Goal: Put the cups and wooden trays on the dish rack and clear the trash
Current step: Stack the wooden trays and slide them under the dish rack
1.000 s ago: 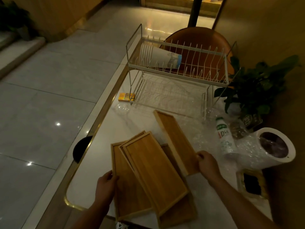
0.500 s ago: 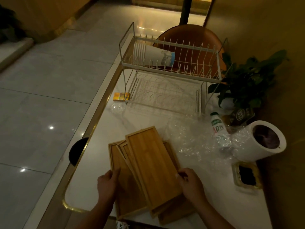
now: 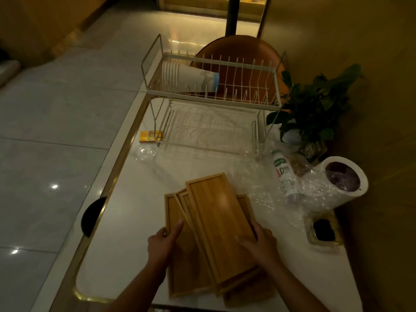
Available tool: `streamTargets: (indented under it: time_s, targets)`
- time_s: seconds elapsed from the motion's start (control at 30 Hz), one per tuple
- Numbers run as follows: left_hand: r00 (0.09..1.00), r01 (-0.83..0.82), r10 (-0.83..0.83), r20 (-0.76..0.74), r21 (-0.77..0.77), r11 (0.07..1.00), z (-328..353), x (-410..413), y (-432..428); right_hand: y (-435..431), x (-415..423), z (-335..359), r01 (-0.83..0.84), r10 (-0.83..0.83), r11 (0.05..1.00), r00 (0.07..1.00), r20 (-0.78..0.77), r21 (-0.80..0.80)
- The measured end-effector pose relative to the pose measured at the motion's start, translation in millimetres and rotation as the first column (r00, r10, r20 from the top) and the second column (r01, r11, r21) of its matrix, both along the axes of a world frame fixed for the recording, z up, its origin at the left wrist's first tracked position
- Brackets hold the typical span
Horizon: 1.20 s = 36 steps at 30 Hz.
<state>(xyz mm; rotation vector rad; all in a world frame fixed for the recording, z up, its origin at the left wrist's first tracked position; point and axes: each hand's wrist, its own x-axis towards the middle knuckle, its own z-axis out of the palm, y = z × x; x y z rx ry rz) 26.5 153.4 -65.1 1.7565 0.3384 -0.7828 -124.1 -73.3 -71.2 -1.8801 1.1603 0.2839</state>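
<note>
We see both hands at the near end of a white table (image 3: 126, 212), on a loose stack of wooden trays (image 3: 221, 224). The trays lie flat, fanned out and overlapping, the top one angled a little to the left at its far end.

The left hand (image 3: 163, 243) rests on the left side of the stack, fingers half curled, thumb pointing forward along a tray rim. It touches the trays; we cannot tell whether it truly grips one. The right hand (image 3: 261, 242) sits on the right edge of the top tray, fingers bent over the rim and pressing against it.

At the far end of the table stands a two-tier wire dish rack (image 3: 225, 95). A stack of paper cups (image 3: 191, 78) lies on its side in the left part of the upper tier, open ends facing left. The lower tier holds nothing we can make out.

Right of the trays lies crumpled bubble wrap (image 3: 258, 188), with a plastic bottle (image 3: 283, 174) lying on it. Just beside the bottle a white bin (image 3: 340, 183) lies tipped on its side. A potted plant (image 3: 315, 104) stands by the rack's right end.
</note>
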Motion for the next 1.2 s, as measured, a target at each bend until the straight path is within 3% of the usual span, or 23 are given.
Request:
streamTargets:
  time_s: [0.27,0.7,1.03,1.13,1.2]
  targets:
    - [0.995,0.066,-0.071,-0.068,-0.066,0.996,4,-14,-46,-35,-37,5,0.115,-0.115,0.993,0.993,0.011,0.008]
    - [0.98,0.16,-0.16,-0.119,-0.013,0.987,12,-24,-70,-63,-66,0,0.227,-0.228,0.974,0.974,0.016,0.015]
    - [0.94,0.287,-0.284,-0.187,-0.014,0.958,20,-39,-47,-58,-63,21,0.229,-0.219,0.963,0.972,0.083,-0.141]
    - [0.913,0.402,-0.407,0.028,0.106,0.909,19,-47,-46,-59,-61,26,0.281,-0.262,0.955,0.95,0.17,-0.094]
    - [0.822,0.487,-0.537,0.189,0.257,0.835,18,-54,-53,-60,-61,26,0.267,-0.254,0.962,0.951,0.178,-0.052]
